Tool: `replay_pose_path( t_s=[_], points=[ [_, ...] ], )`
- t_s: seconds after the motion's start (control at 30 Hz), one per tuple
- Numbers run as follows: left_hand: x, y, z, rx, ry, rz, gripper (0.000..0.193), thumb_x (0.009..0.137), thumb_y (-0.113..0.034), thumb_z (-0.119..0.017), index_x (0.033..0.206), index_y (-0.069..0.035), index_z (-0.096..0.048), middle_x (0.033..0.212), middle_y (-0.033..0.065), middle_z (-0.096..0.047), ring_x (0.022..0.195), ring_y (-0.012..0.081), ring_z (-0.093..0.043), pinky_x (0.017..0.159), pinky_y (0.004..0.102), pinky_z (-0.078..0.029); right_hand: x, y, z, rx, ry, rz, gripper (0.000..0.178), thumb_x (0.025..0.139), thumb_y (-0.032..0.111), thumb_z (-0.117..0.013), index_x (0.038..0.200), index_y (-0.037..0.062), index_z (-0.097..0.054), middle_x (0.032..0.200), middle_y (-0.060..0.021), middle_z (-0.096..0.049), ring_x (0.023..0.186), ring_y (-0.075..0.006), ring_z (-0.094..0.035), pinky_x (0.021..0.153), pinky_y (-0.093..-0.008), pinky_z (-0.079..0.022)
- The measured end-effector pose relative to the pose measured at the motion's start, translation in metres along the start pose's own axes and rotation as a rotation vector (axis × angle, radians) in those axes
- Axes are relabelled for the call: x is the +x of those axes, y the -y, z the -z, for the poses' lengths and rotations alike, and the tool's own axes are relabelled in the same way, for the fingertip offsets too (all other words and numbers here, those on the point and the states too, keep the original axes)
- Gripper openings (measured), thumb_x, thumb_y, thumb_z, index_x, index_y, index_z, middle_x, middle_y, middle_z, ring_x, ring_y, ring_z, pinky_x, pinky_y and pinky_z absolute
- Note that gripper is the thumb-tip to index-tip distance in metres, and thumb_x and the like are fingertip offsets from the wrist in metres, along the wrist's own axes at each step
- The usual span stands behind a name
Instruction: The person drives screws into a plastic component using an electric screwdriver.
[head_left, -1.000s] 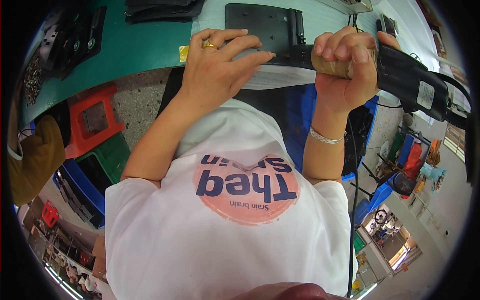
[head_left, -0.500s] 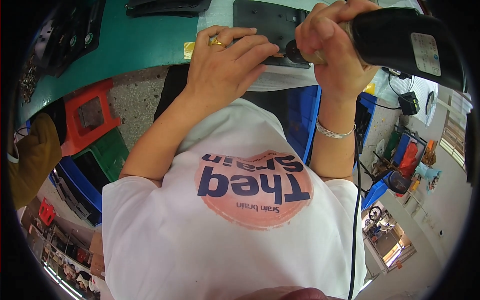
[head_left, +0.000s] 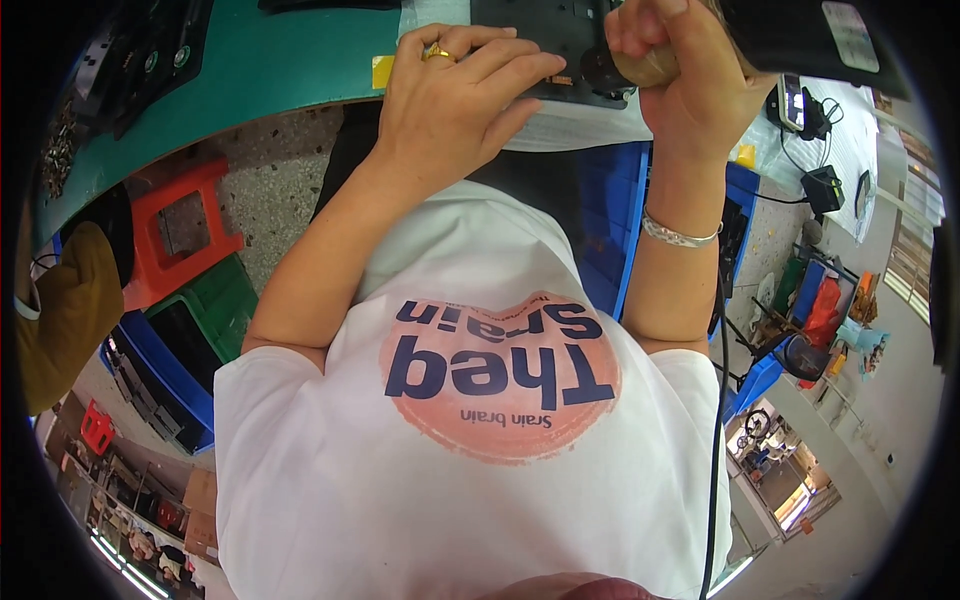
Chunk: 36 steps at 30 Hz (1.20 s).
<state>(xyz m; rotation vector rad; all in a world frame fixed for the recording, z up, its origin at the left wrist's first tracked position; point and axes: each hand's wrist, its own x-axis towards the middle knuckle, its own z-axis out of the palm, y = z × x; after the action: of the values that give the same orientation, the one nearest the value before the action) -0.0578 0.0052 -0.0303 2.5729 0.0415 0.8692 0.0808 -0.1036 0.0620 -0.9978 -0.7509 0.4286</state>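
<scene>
At the top of the head view, a flat black plastic panel (head_left: 535, 22) lies on a white sheet. My left hand (head_left: 455, 100), with a gold ring, rests on its left part, fingers stretched out and slightly apart. My right hand (head_left: 700, 95) is wrapped round a black handheld power tool (head_left: 800, 40) with a yellowish front section and a pale label. The tool's dark round nose (head_left: 602, 70) sits over the panel's right side, near small copper-coloured parts (head_left: 560, 80). Its tip is hidden, so I cannot tell whether it touches the panel.
The green table (head_left: 290, 60) carries black moulded parts (head_left: 150, 60) at the left. A red stool (head_left: 185, 230) and blue crates (head_left: 610, 220) stand below the table edge. A cabled black adapter (head_left: 823, 190) lies at right. Someone's brown sleeve (head_left: 75, 310) shows at far left.
The table, the panel and both hands sit higher in the picture. The tool's body has shifted up further, partly out of the frame. My right hand keeps its grip; my left stays on the panel.
</scene>
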Motion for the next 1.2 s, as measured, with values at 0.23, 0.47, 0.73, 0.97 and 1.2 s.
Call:
replay_pose_path(
  t_s=[0.23, 0.47, 0.73, 0.97, 1.2],
  points=[
    [-0.001, 0.003, -0.003, 0.026, -0.012, -0.030, 0.039, 0.081, -0.025, -0.078, 0.118, -0.024, -0.069, 0.117, -0.0061, -0.068, 0.114, 0.0178, -0.061, 0.097, 0.0418, -0.037, -0.001, -0.010, -0.004, -0.140, -0.079, 0.079, 0.035, 0.090, 0.004, -0.071, 0.119, 0.0017, -0.051, 0.074, -0.0037, -0.062, 0.053, -0.0095, -0.056, 0.045, -0.0216, -0.041],
    [0.001, 0.001, 0.001, 0.053, -0.005, -0.029, 0.047, 0.075, -0.024, -0.083, 0.119, -0.022, -0.068, 0.113, -0.0051, -0.069, 0.113, 0.0181, -0.061, 0.097, 0.0406, -0.038, -0.012, -0.012, 0.057, 0.171, -0.119, 0.052, 0.019, 0.098, 0.017, -0.054, 0.086, 0.0043, -0.061, 0.078, -0.0048, -0.054, 0.071, -0.0181, -0.053, 0.071, -0.0374, -0.047],
    [0.006, -0.006, 0.014, 0.000, 0.083, -0.004, 0.045, 0.074, -0.017, -0.085, 0.116, -0.016, -0.071, 0.108, -0.0005, -0.072, 0.109, 0.0237, -0.065, 0.096, 0.0387, -0.040, -0.040, 0.038, 0.083, -0.100, -0.567, 0.406, 0.030, 0.090, 0.007, -0.063, 0.117, 0.0004, -0.053, 0.074, -0.0077, -0.058, 0.062, -0.0176, -0.056, 0.060, -0.0367, -0.052],
    [0.006, -0.006, 0.014, 0.047, 0.139, -0.036, 0.041, 0.073, -0.018, -0.084, 0.112, -0.018, -0.072, 0.112, -0.0025, -0.069, 0.109, 0.0221, -0.061, 0.094, 0.0386, -0.039, -0.041, 0.013, 0.080, -0.036, -0.561, 0.365, 0.050, 0.088, -0.001, -0.068, 0.131, -0.0021, -0.042, 0.071, -0.0088, -0.059, 0.057, -0.0156, -0.058, 0.057, -0.0338, -0.054],
    [-0.001, -0.004, 0.005, 0.186, 0.087, -0.135, 0.042, 0.073, -0.023, -0.083, 0.113, -0.018, -0.069, 0.113, -0.0021, -0.065, 0.108, 0.0226, -0.060, 0.090, 0.0383, -0.041, -0.052, 0.012, 0.087, 0.021, -0.516, 0.370, 0.054, 0.089, 0.003, -0.069, 0.134, 0.0011, -0.039, 0.074, -0.0095, -0.058, 0.062, -0.0177, -0.058, 0.058, -0.0370, -0.055]
  ],
)
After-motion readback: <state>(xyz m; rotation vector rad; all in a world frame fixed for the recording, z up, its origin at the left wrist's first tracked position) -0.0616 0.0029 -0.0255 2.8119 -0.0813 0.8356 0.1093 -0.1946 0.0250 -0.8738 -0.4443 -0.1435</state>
